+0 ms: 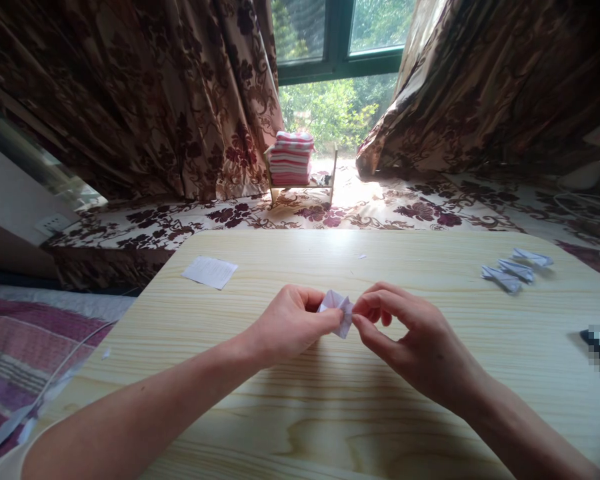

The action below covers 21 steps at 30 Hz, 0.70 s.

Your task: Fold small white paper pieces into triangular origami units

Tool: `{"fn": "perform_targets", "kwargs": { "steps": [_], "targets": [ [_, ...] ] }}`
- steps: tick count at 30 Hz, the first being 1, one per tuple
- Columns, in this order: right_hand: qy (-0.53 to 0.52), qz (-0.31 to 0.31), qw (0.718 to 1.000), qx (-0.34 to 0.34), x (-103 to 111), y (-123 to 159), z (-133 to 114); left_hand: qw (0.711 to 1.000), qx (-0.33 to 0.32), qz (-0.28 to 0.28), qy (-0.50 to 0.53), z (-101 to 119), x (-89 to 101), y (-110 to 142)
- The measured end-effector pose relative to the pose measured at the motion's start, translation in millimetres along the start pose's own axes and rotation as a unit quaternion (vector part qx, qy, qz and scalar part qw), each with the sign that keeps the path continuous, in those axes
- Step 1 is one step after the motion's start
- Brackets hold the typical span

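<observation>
Folded paper (335,301), held over the table (260,433): left hand (289,327) clamps it, thumb against fingers; right hand (415,337) appears to pinch its right edge, fingertips nearly together. Treat as light, thin, easily creased; grip at layered folds

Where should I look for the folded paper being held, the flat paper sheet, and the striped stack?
Folded paper (334,302), head view, on its upper part.
Flat paper sheet (210,272), head view, middle of its face.
Striped stack (291,161), head view, middle of its front.
</observation>
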State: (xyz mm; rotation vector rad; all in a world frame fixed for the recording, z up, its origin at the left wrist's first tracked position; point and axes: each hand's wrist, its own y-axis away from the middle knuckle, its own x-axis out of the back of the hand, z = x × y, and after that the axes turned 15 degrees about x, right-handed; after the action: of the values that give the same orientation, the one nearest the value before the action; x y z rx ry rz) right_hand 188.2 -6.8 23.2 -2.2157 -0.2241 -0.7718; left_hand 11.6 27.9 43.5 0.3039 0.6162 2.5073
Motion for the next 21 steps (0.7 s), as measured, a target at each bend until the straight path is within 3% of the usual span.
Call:
{"fn": "perform_targets", "kwargs": {
  "steps": [7, 14, 21],
  "targets": [
    [0.011, -0.016, 1.0, 0.022, 0.0, -0.1, -1.9, 1.0, 0.008, -0.005, -0.016, 1.4, -0.2, 0.9],
    [0.076, -0.039, 0.987, 0.133, 5.4, -0.6, -0.5, 1.0, 0.018, 0.001, -0.011, 3.7, 1.2, 1.3],
    [0.143, -0.079, 0.966, 0.199, 8.2, -2.6, -1.1, 0.999, 0.031, -0.015, 0.023, 2.5, 2.6, -0.3]
  ]
}}
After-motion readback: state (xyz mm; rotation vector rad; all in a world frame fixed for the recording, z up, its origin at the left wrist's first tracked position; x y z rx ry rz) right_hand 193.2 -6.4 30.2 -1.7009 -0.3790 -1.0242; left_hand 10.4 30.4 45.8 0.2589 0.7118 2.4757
